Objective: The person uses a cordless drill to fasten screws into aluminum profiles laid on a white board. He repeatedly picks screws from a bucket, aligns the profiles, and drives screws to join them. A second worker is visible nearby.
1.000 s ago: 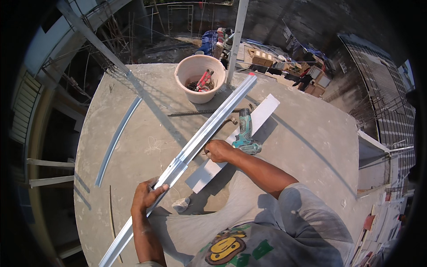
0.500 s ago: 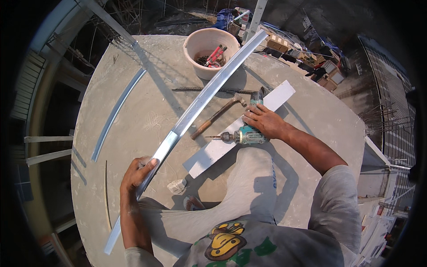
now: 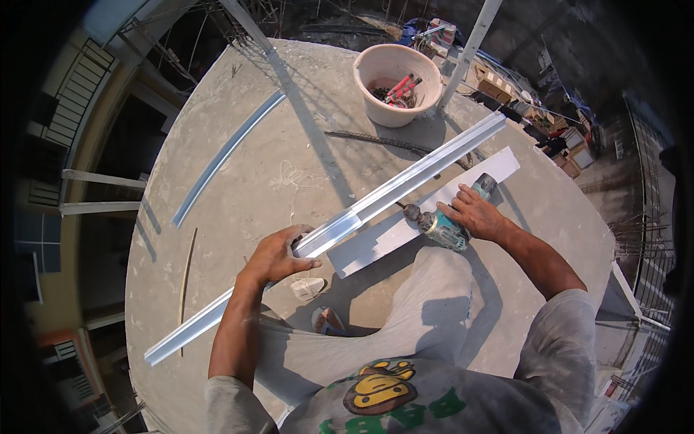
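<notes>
My left hand point(image 3: 278, 253) is closed around a long shiny metal channel point(image 3: 426, 170), thumb on the near side and fingers beyond it. The channel runs diagonally from lower left to upper right, with a step near its middle where two pieces seem to overlap. My right hand point(image 3: 477, 215) is wrapped over the handle of a teal cordless drill point(image 3: 444, 231), whose bit points left toward the channel. Under the drill lies a white rectangular bar point(image 3: 376, 248). Whether the drill is lifted off it, I cannot tell.
A pale bucket point(image 3: 396, 116) holding red-handled tools stands at the back. Beside it lies a ribbed steel bar point(image 3: 376, 140). Another metal strip point(image 3: 230, 155) and a thin stick point(image 3: 188, 286) lie left. A small white lump point(image 3: 308, 288) sits near my foot. The concrete slab drops off around its edge.
The channel has swung flatter and turned, its open side now showing. My left hand has shifted its grip on it. My right hand's hold on the drill has changed. The hammer has gone from sight.
</notes>
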Tool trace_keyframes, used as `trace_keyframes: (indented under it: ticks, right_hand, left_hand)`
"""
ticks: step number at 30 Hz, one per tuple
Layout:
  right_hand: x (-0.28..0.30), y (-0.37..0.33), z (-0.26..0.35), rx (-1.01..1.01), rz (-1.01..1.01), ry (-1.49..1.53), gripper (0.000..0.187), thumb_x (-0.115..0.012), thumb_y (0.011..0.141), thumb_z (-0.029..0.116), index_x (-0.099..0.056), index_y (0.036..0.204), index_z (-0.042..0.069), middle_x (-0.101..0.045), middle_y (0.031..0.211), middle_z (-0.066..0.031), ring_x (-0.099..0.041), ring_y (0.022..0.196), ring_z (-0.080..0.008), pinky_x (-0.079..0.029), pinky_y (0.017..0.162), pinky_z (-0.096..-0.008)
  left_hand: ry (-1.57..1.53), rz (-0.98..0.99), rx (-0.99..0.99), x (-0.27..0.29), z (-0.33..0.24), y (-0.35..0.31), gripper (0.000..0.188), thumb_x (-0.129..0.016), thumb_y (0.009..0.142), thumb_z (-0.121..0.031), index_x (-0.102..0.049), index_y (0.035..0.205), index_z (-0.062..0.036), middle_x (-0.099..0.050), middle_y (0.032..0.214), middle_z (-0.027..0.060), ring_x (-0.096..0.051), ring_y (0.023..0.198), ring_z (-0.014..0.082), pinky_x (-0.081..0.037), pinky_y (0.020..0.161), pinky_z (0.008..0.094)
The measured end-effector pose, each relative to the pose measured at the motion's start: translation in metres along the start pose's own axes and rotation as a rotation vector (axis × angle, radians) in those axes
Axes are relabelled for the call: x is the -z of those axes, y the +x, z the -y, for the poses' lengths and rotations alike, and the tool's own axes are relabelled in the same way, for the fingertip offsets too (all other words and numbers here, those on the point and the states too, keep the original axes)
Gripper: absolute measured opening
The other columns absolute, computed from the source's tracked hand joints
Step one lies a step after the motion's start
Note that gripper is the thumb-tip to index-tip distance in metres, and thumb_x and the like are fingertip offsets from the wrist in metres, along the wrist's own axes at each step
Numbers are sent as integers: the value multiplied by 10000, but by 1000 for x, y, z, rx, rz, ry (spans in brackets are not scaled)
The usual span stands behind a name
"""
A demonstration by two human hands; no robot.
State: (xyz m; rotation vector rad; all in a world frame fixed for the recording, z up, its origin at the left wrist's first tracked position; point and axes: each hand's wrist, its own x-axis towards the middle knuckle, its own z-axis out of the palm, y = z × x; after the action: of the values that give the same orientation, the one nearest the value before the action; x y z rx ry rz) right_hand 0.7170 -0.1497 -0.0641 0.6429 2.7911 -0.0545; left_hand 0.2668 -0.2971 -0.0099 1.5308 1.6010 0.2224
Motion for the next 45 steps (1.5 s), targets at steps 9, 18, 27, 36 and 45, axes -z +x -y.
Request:
trace_keyframes:
  ticks: [9, 18, 27, 36, 45]
  right_hand:
    - [13, -71, 9, -210, 1, 63, 647, -706, 783, 29, -502, 1390, 120, -578, 999, -97, -563, 1086, -298, -268, 1207, -494]
    - [-20, -123, 36, -386, -44, 142, 688, -750, 727, 31, -516, 1372, 90, -550, 1022, -114, -543, 1084, -319, -279, 1194, -527]
    - [3, -144, 74, -524, -63, 309, 742, -731, 678, 14, -485, 1377, 50, -556, 1012, -141, -542, 1051, -360, -322, 1152, -537]
    - [98, -143, 137, -585, -220, 1029, 787, -822, 666, 172, -493, 1357, -8, -610, 1111, -183, -602, 1004, -321, -475, 979, -387]
    - [98, -129, 175, -754, -144, 1369, 602, -803, 797, 247, -548, 1301, 38, -647, 1020, -104, -644, 925, -238, -513, 871, -332]
  left_hand:
    - [13, -79, -133, -39, -8, 53, 684, -812, 726, -387, -627, 1324, -111, -671, 1189, 190, -632, 1118, 359, -482, 989, 413]
    - [-299, 16, -53, -48, -28, 63, 667, -824, 691, -275, -644, 1275, -8, -681, 1157, 185, -641, 1064, 295, -471, 963, 386]
    - [-128, -64, -81, -59, -20, 68, 634, -827, 708, -282, -656, 1284, -81, -680, 1179, 189, -658, 1076, 324, -494, 952, 386]
    - [87, -187, -34, -113, -24, 73, 650, -838, 739, -341, -623, 1315, -129, -657, 1202, 135, -634, 1082, 311, -492, 965, 395]
    - [204, -153, 46, -118, -36, 73, 769, -865, 705, -397, -563, 1355, -117, -631, 1135, 162, -598, 1107, 343, -499, 934, 427]
